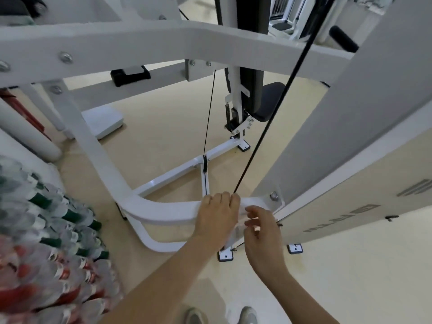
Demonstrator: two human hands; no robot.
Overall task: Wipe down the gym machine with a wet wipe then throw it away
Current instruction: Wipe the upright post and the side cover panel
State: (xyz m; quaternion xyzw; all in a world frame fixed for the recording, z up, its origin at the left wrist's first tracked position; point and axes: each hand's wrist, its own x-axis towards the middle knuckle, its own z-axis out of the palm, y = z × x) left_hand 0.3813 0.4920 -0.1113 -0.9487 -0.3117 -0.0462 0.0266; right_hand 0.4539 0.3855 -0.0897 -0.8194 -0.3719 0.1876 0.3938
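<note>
**Both hands at the machine's low bar**

Grey shoes (249, 315) stand on the pale floor (350, 277). Above them, the left hand (217, 218) curls its fingers over the low white bar (168, 210) of the gym machine (210, 40). The right hand (263, 232) pinches the white wet wipe (242, 213), which is draped on that bar between the two hands. A black cable (268, 122) rises from beside the left fingers. Wrapped bottles (46, 230) are stacked at the left, and a dark seat (271, 101) sits farther back.

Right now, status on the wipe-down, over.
Left hand curled over lower frame bar. Right hand pinching wet wipe beside it. Black cable runs down close by, just past the knuckles.
</note>
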